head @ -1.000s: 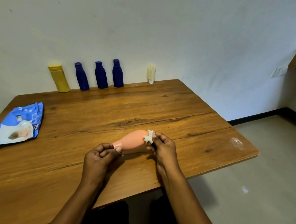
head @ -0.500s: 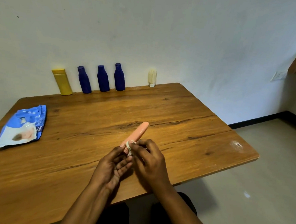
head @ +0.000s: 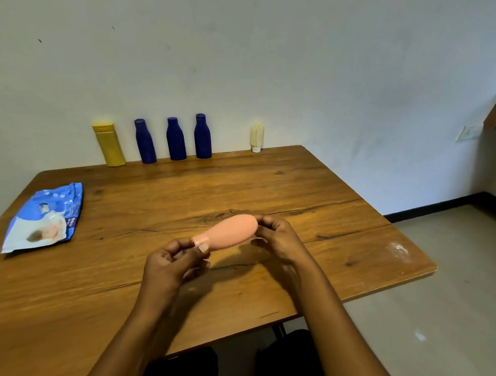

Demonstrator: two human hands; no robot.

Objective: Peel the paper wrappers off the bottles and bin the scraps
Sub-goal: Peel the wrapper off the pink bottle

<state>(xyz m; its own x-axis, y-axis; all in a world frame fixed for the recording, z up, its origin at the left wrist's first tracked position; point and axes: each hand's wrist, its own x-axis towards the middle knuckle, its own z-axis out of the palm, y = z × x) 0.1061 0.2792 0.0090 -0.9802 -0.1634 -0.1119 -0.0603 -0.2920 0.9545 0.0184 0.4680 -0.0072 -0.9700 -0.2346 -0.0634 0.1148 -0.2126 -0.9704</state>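
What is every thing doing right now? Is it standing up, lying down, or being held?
Pink bottle: held sideways above the table, no wrapper showing.
Left hand: pinches its cap end.
Right hand: grips its wide end.
Three blue bottles: upright at the back, caps on.
Yellow bottle: upright at the back.
Cream bottle: standing on its white cap.
Blue packet: lying flat on the table.

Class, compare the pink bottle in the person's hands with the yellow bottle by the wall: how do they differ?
The pink bottle is held off the table, lying sideways between the left hand and right hand; the yellow bottle stands on the table, untouched. The pink bottle is rounded and tapers to a narrow neck; the yellow bottle is straight-sided. Both look plain, with no label showing.
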